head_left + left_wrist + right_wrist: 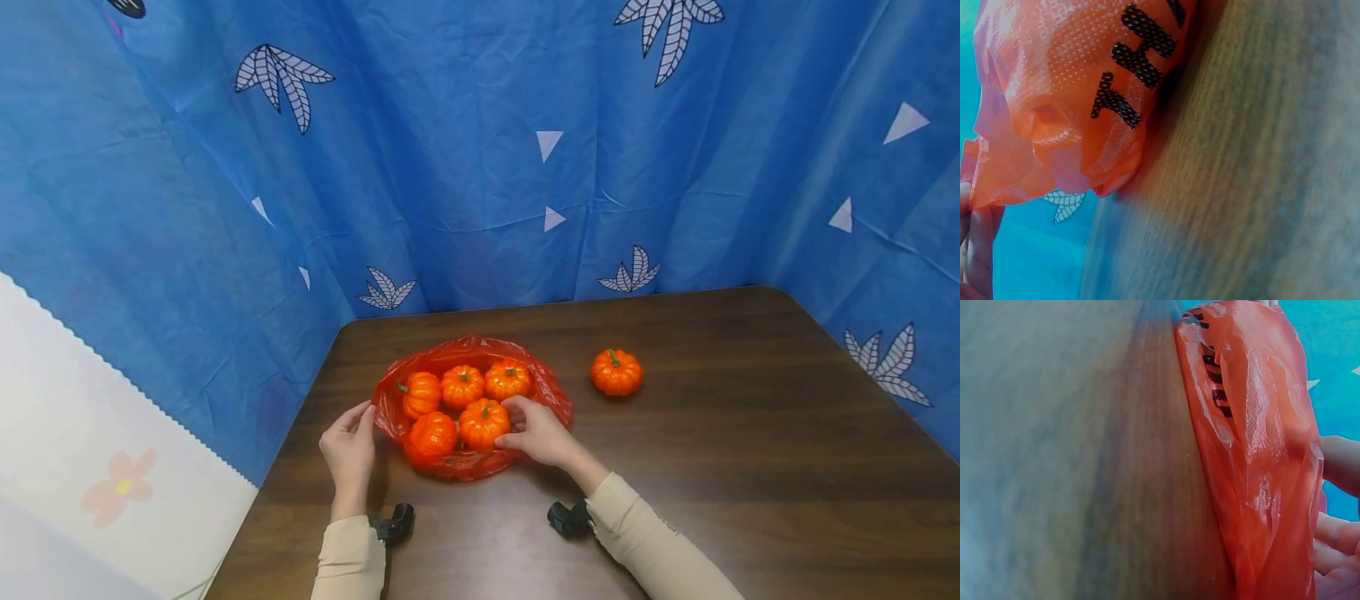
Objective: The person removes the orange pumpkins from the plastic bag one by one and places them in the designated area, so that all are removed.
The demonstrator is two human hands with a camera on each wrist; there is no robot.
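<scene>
A red plastic bag (553,398) lies wide open on the table with several small orange pumpkins inside. My left hand (350,446) pinches the bag's left rim between thumb and fingers; the left wrist view shows the fingertips (979,250) on the edge of the bag (1054,125). Over the bag's right front part, my right hand (542,433) has thumb and fingers curled round the right side of a pumpkin (484,423). In the right wrist view the bag (1266,437) hides that pumpkin and part of the hand (1338,550).
Another pumpkin (617,372) sits on the brown wooden table (720,433), to the right of the bag. A blue patterned curtain (480,167) hangs behind the table. Dark devices are strapped at both wrists. A white cloth with a flower (120,487) is at the left.
</scene>
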